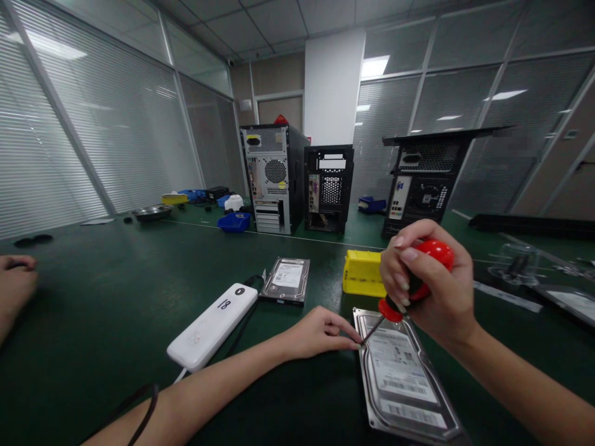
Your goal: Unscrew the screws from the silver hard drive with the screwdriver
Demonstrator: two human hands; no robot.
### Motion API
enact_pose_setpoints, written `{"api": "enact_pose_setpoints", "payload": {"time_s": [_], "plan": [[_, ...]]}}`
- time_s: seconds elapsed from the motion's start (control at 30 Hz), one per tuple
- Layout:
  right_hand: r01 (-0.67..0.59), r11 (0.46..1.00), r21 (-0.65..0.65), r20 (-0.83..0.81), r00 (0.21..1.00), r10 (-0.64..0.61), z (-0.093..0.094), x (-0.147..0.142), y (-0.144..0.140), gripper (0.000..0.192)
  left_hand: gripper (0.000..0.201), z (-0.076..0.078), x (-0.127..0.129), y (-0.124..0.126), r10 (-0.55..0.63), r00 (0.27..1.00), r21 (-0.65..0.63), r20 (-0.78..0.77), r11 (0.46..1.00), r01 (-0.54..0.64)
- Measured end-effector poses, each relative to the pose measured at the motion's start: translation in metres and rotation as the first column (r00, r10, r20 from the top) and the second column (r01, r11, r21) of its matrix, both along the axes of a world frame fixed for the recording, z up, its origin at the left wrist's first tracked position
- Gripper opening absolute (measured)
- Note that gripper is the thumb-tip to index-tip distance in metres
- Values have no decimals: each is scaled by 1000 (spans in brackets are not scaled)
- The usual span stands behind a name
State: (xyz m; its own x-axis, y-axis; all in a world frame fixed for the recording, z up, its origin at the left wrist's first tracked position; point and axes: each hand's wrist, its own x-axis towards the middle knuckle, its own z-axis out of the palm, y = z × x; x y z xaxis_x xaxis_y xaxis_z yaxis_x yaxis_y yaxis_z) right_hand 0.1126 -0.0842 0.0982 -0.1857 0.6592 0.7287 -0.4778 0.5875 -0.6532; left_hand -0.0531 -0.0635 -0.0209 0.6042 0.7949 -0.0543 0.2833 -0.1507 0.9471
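My right hand (432, 282) is wrapped around the red and black handle of a screwdriver (391, 310). The slanted shaft runs down to the left long edge of a silver hard drive (400, 371), which lies label-up on the green table. At that edge, my left hand (323, 334) has thumb and forefinger brought together beside the screwdriver's tip. Whatever is between those fingertips is too small to make out. Farther back, a second hard drive (286, 279) lies flat, left of a yellow box (363, 272) just behind my right hand.
A white power bank (214, 325) marked 18 lies left of my forearm, with a cable. Computer cases (272, 176) (329, 189) (418, 186) stand at the back. Blue bins (233, 222) and a metal bowl (152, 212) sit back left. Another person's hand (17, 285) rests at the left edge.
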Motion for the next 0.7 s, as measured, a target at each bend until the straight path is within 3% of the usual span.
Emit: {"api": "enact_pose_setpoints", "payload": {"time_s": [0.5,0.7], "plan": [[-10,1000,-17,11,1000,10,0,-3,2,6,44,-5,-1,2,-41,997,34,68,999,39],[7,1000,-3,18,1000,-7,1,-3,1,6,42,1,-2,0,-61,998,60,28,996,60]]}}
